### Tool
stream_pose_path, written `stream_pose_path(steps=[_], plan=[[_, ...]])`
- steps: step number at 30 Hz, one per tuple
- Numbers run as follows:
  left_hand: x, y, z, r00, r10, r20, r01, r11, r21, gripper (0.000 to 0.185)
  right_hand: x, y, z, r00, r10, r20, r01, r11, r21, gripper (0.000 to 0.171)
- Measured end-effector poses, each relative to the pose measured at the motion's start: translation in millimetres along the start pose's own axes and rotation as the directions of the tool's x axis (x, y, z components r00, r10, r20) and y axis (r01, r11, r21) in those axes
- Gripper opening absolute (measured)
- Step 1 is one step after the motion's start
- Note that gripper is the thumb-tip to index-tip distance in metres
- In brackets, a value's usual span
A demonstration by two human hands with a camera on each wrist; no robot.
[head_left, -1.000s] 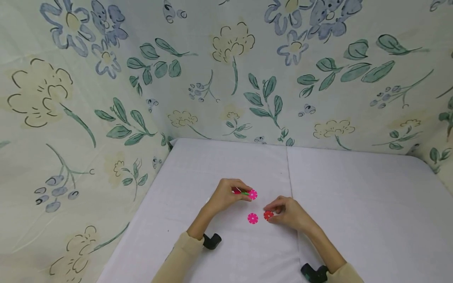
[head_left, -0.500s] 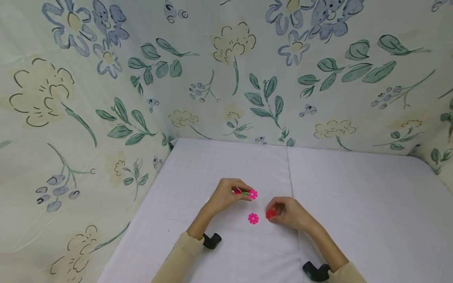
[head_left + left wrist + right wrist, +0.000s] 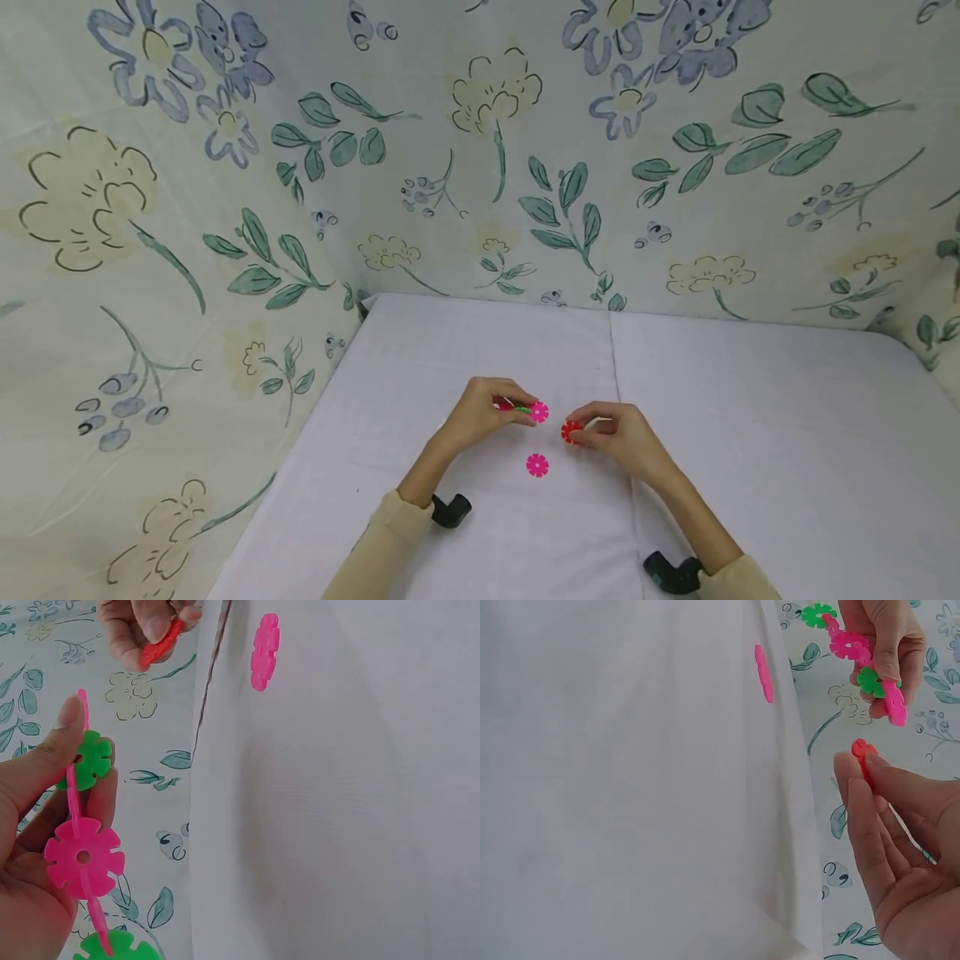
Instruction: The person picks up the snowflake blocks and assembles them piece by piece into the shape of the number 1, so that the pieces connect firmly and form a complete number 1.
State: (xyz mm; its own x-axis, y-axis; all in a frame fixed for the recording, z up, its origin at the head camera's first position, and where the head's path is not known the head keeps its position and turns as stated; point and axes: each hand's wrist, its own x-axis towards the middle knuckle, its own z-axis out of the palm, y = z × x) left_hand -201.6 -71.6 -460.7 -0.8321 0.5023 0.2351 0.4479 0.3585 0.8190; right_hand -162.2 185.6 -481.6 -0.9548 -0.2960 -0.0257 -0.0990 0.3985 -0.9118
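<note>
My left hand [image 3: 483, 414] holds a chain of interlocking plastic snowflake discs, pink and green in turn. In the left wrist view a pink disc [image 3: 84, 857] and a green disc [image 3: 93, 760] of that chain show, slotted edge to edge, with thumb and fingers pinching near its end. My right hand [image 3: 617, 433] pinches a single red snowflake disc [image 3: 864, 759] between thumb and fingertips. The red disc is raised to the right of the chain's end pink disc [image 3: 538, 412], a small gap apart. A loose pink disc [image 3: 537, 465] lies on the white cloth below the hands.
White cloth [image 3: 757, 433] covers the table, with a fold line running from back to front near the right hand. Behind and to the left hangs a floral curtain [image 3: 420, 167]. A dark wrist camera [image 3: 450, 511] sits at the left wrist, another [image 3: 672, 573] at the right.
My right hand has lifted the red disc off the cloth area and moved it up toward the chain's end, turning it. The left hand has barely moved.
</note>
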Motion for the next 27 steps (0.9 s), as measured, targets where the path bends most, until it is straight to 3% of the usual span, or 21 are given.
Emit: stream_pose_path(steps=[4,13,27], plan=[[0.9,2.2,0.0,1.000,-0.003,0.005,0.003,1.000,0.007,0.027,0,-3,0,0.996,-0.063,-0.064,0.069,0.994,0.089,0.026],[2.6,5.3,-0.9,1.000,0.004,0.019,-0.005,1.000,0.010,0.028,1,-14,5,0.968,-0.166,-0.188,0.185,0.979,0.090,0.029],[3.9,8.1,-2.1,0.999,-0.013,0.038,0.013,1.000,0.000,0.027,1,-15,12,0.952,-0.203,-0.227,0.224,0.972,0.067,0.025]])
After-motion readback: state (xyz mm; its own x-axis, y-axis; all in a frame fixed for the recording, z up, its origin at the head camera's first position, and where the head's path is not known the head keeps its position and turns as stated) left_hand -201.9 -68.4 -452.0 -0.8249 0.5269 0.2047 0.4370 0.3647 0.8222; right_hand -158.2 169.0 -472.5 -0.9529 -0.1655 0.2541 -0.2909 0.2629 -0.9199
